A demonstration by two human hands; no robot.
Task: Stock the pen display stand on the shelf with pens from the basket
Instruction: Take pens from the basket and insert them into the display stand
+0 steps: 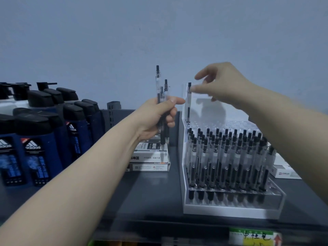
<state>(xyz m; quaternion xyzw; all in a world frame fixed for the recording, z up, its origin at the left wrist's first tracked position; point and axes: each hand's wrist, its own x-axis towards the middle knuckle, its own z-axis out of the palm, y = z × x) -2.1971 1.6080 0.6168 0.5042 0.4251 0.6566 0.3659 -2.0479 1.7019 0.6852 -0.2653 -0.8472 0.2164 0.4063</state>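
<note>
Gripping spare pens (161, 89) upright, the left hand (156, 118) hovers; the right hand (221, 84) seemingly pinches a lone pen (188, 110).

— Held up by what?
— Dark shelf (156, 197); on its front edge a label (253, 237), green and yellow, handwritten.
— Left side?
— Rows of bottles (40, 150), blue with black caps, upright, packed close together.
— Middle?
— White boxes (150, 160), stacked flat towards the back; just beside them on the right, the stand (230, 209), clear with a white base, reaching near the front edge.
— Far right?
— One more box (284, 172), white, flat, just beside the stand, partly hidden.
— Behind?
— Grey slotted post (111, 114), upright, between bottles and boxes.
</note>
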